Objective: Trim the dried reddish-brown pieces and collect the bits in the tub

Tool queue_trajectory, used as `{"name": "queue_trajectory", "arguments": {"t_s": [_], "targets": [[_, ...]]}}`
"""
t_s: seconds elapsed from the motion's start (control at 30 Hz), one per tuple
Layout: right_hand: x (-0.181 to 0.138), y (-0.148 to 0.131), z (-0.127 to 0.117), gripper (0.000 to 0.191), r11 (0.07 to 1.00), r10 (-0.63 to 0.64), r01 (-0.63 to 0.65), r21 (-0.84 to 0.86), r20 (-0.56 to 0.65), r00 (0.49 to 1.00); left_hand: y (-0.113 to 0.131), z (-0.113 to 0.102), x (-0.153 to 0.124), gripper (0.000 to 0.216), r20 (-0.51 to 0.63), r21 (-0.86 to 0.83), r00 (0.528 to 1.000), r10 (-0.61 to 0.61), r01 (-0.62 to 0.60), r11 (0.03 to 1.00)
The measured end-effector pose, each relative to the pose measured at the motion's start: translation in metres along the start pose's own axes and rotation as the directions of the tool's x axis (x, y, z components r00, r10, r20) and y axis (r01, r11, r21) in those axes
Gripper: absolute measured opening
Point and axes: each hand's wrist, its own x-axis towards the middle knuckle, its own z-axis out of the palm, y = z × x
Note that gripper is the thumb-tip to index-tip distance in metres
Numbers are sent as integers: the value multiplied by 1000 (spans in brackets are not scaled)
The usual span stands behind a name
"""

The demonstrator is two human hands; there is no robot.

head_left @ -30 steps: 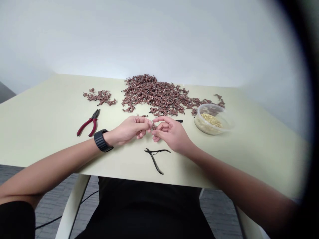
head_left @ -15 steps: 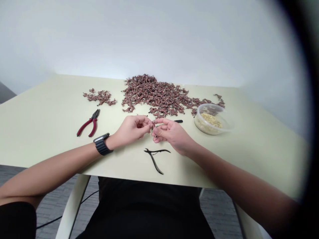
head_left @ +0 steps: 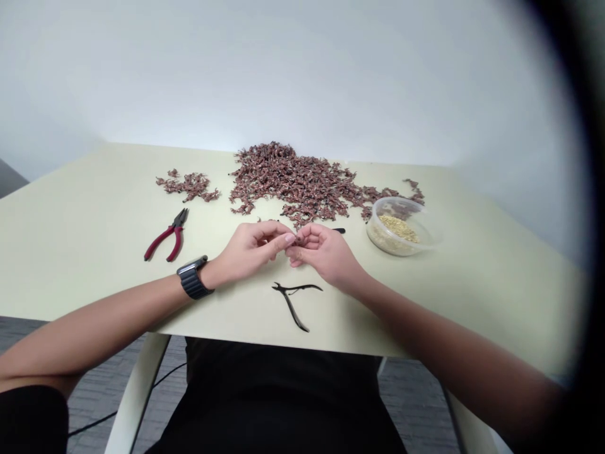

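My left hand (head_left: 250, 249) and my right hand (head_left: 321, 252) meet fingertip to fingertip just above the pale table (head_left: 70, 233). Both pinch the same small reddish-brown piece (head_left: 297, 239), which is mostly hidden by the fingers. A black watch (head_left: 191, 277) sits on my left wrist. Just behind the hands lies a large heap of the same reddish-brown pieces (head_left: 302, 180). Black nippers (head_left: 293, 299) lie on the table right in front of my hands.
Red-handled pliers (head_left: 166, 234) lie to the left. A smaller heap of reddish pieces (head_left: 189, 185) sits at the back left. A clear plastic tub (head_left: 399, 227) with small yellowish bits stands to the right. A thin black tool (head_left: 338, 231) pokes out behind my right hand.
My fingers have closed in tighter around the small piece, and my right hand's fingers have curled more. Both hands have stayed in the same spot.
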Motion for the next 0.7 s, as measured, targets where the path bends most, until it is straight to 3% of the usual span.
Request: {"name": "queue_trajectory", "arguments": {"t_s": [0.1, 0.3, 0.43, 0.57, 0.7], "targets": [[-1, -2, 2, 48, 1000, -10, 9, 29, 33, 999, -6, 0, 2, 30, -35, 80, 998, 48, -45, 996], [-4, -7, 1, 41, 999, 12, -21, 45, 205, 979, -8, -6, 9, 18, -91, 214, 941, 327, -302, 929], [-4, -3, 1, 38, 995, -84, 79, 56, 85, 993, 1, -8, 4, 13, -204, 345, 904, 375, -292, 892], [-5, -2, 1, 36, 989, -146, 146, -2, 18, 989, 6, -7, -3, 12, -69, 437, 912, 404, -336, 834], [-6, -1, 0, 30, 985, -166, 167, -39, 34, 986, 7, -3, -6, 16, -51, 489, 929, 366, -296, 821]]}}
